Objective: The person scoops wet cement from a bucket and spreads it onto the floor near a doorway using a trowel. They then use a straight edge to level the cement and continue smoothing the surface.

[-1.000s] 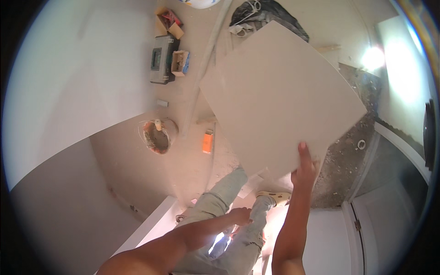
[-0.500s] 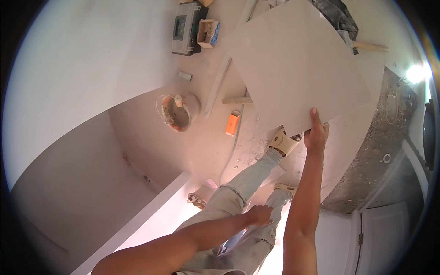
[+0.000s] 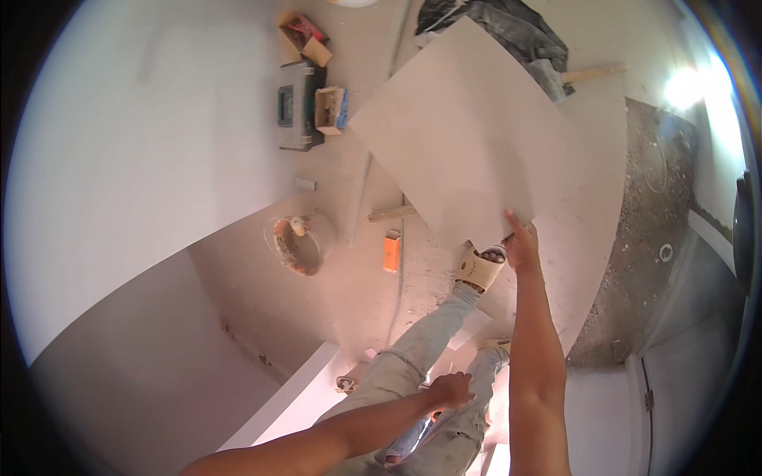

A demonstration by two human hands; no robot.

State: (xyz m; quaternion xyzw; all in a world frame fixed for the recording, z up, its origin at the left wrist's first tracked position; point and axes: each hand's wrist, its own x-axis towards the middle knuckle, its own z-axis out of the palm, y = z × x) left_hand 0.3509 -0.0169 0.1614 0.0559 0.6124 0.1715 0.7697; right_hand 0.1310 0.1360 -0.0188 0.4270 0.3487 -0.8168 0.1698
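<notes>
The board (image 3: pixel 452 127) is ahead, right of the toolbox (image 3: pixel 302 107) and bucket (image 3: pixel 323 232), its near edge pinched by the right hand (image 3: pixel 521 244), while the left hand's (image 3: pixel 449 390) grip cannot be told, and the orange box (image 3: pixel 391 252) lies right of the bucket.

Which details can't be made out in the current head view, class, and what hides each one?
In the head view:
- Underside of the pale rectangular panel: its own upper face hides it.
- Right hand: its grip beneath the panel is covered by the panel.
- Left hand: its palm is hidden by its own back.
- Toolbox contents: hidden by its lid.
- Crumpled black sheeting: cut off by the top edge, partly behind the panel.
</notes>
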